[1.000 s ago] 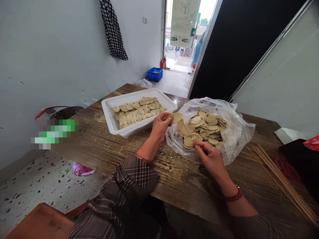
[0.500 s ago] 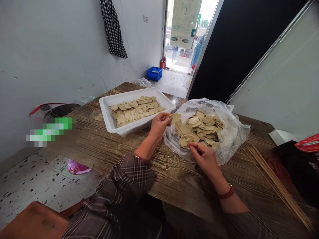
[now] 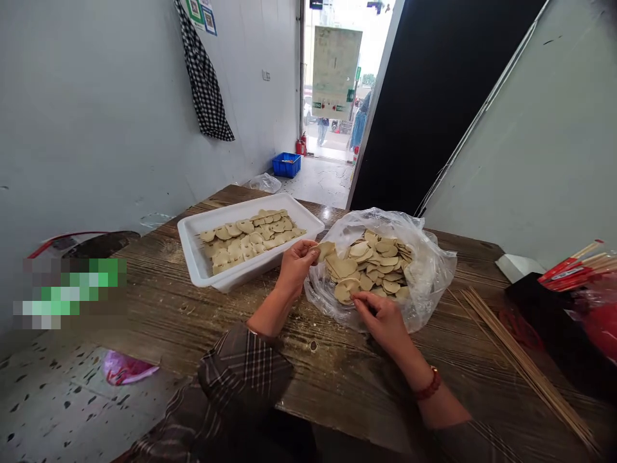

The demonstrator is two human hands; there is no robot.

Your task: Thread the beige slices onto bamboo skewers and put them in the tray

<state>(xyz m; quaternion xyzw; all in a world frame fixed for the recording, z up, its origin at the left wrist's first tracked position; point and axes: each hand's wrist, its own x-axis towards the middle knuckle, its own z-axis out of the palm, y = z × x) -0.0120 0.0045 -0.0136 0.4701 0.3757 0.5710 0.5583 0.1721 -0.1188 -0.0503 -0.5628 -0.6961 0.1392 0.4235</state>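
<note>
Dark wooden boards make up the table (image 3: 337,370), scattered with pale crumbs in front of the person. Nearest are 2 forearms, the left in a plaid sleeve (image 3: 250,366), the right with a red bead bracelet (image 3: 430,386) at the wrist. To the right, a loose bundle of thin sticks (image 3: 520,360) lies slantwise on the boards, beside a black box (image 3: 535,302) that holds red-wrapped chopsticks (image 3: 566,270).

The right hand (image 3: 385,319) has thumb and forefinger closed in a narrow pinch at the near edge of a rounded disc (image 3: 344,290); whether a stick also sits between the fingertips is too small to tell. Slightly farther off, the left hand (image 3: 296,262) grips 1 tan disc (image 3: 326,249) between thumb and fingers, just beside the opened clear bag (image 3: 434,270), where a heap of similar discs (image 3: 385,257) lies.

Left of the bag stands a white tray (image 3: 255,273) with overlapping discs laid in rows (image 3: 241,247). Beyond the table, a blue crate (image 3: 286,166) sits on the floor near red extinguishers (image 3: 301,146). A checked cloth (image 3: 207,90) hangs on the left wall, and a poster (image 3: 336,71) shows at the bright doorway.
</note>
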